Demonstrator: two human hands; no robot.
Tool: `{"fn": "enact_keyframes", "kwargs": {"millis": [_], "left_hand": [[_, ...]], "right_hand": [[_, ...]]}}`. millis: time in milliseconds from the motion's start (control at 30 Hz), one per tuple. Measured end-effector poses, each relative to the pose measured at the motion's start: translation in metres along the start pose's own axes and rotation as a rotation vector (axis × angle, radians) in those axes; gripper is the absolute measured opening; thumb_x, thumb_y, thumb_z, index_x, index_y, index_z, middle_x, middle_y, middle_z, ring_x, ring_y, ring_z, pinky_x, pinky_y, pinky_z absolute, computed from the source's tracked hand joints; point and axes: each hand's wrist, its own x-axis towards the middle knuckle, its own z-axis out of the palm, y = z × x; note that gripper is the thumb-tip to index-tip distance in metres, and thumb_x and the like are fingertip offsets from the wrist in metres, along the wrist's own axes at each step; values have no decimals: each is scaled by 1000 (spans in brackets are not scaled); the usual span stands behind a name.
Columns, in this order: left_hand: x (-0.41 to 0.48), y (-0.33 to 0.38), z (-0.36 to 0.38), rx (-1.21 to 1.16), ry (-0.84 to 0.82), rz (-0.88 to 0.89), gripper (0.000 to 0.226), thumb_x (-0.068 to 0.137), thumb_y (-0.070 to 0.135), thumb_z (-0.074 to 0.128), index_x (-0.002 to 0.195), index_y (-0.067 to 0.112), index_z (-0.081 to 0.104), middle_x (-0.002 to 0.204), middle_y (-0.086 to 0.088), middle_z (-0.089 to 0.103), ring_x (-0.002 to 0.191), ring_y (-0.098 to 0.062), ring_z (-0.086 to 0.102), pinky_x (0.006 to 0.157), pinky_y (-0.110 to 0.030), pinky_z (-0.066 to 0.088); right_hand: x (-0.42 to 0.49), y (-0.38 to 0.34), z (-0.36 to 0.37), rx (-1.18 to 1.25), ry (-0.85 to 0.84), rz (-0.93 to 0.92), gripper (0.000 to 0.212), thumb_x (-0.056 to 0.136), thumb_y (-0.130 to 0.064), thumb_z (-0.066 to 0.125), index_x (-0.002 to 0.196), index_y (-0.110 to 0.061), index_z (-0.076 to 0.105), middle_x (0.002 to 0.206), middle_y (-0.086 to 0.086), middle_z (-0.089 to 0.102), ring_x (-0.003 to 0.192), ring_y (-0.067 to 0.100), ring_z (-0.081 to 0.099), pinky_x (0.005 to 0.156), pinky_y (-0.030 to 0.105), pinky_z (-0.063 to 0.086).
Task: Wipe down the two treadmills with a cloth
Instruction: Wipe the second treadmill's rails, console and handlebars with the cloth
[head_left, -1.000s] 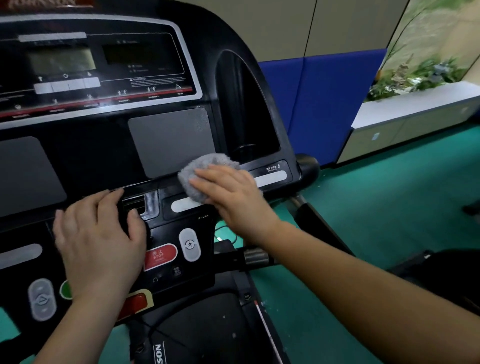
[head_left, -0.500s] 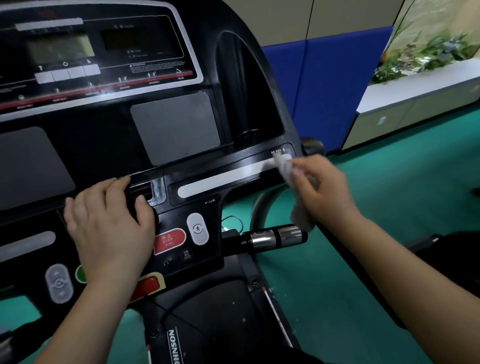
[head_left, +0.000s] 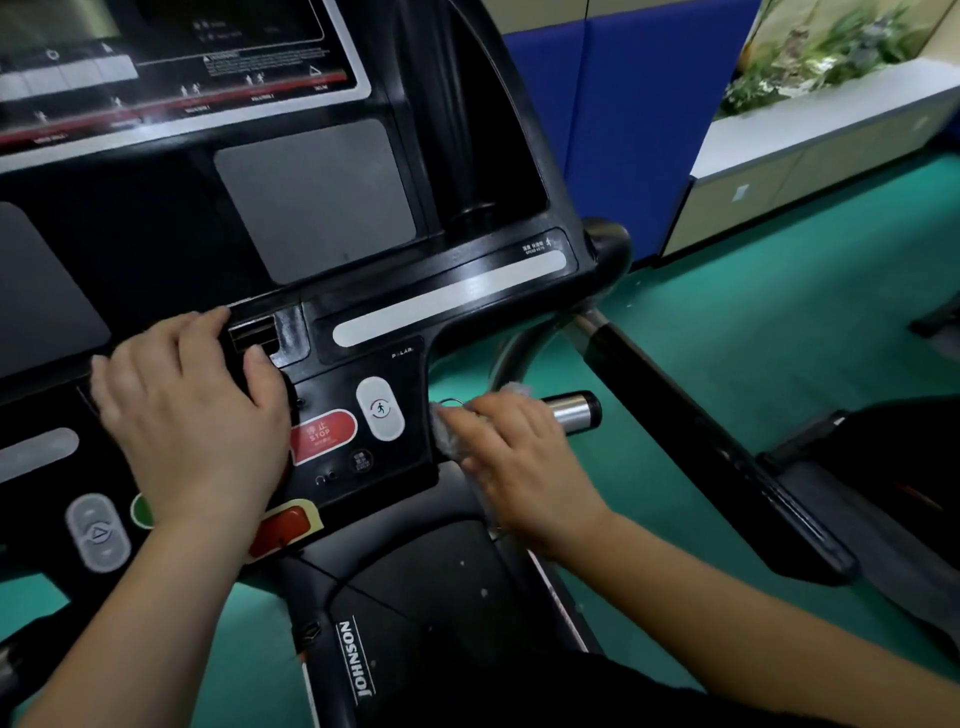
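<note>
A black treadmill console (head_left: 322, 218) with grey panels and a red stop button (head_left: 323, 435) fills the left of the head view. My left hand (head_left: 192, 415) rests on the console, its fingers curled over a ledge beside a small slot. My right hand (head_left: 519, 462) grips a grey cloth (head_left: 449, 434) wrapped around the short handlebar, whose silver tip (head_left: 574, 409) sticks out to the right. Most of the cloth is hidden under my fingers.
A long black side handrail (head_left: 717, 447) runs down to the right. The treadmill's black motor cover (head_left: 415, 613) lies below the console. Green floor (head_left: 753, 322) spreads right, with a blue padded wall (head_left: 623, 130) and a white planter cabinet (head_left: 810, 156) behind.
My right hand has carried the cloth down from the console's right end to the short handlebar and now grips it there. My left hand has stayed on the console.
</note>
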Motion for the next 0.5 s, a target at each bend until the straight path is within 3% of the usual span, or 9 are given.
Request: {"fn": "enact_keyframes", "kwargs": {"millis": [67, 133, 200, 267, 367, 500], "left_hand": [[1, -1, 0, -1, -7, -4, 40, 92, 31, 45, 127, 13, 50, 126, -15, 49, 122, -38, 38, 108, -60, 24], [0, 0, 0, -4, -7, -6, 40, 92, 31, 44, 126, 13, 50, 126, -16, 49, 122, -39, 37, 107, -61, 25], [0, 0, 0, -7, -5, -3, 40, 92, 31, 44, 127, 12, 50, 126, -16, 49, 122, -39, 37, 107, -61, 25], [0, 0, 0, -7, -6, -6, 41, 91, 32, 44, 127, 13, 50, 126, -16, 50, 123, -39, 38, 107, -61, 25], [-1, 0, 0, -14, -1, -7, 42, 91, 33, 42, 126, 13, 50, 126, -16, 50, 122, -39, 38, 107, -61, 25], [-1, 0, 0, -27, -1, -13, 41, 91, 33, 41, 126, 13, 50, 125, -17, 50, 123, -40, 37, 106, -61, 26]], "right_hand": [[-3, 24, -8, -13, -19, 10, 40, 89, -24, 48, 126, -14, 58, 113, 9, 60, 106, 26, 50, 96, 37, 37], [-8, 50, -17, -2, -4, 141, 37, 90, -25, 45, 121, -12, 61, 111, 9, 61, 103, 30, 54, 94, 40, 41], [-14, 65, -25, 32, 30, 262, 37, 91, -25, 41, 118, -10, 63, 107, 10, 60, 100, 31, 55, 94, 35, 40], [-15, 59, -24, 47, 83, 291, 36, 91, -24, 43, 115, -9, 65, 105, 10, 60, 98, 29, 54, 92, 34, 39], [-12, 20, 1, 16, 128, 198, 35, 87, -20, 51, 118, -11, 64, 112, 11, 61, 105, 27, 50, 96, 43, 40], [-8, -10, 17, 4, 89, 11, 42, 86, -19, 56, 128, -13, 57, 121, 10, 60, 115, 29, 51, 103, 45, 38]]}}
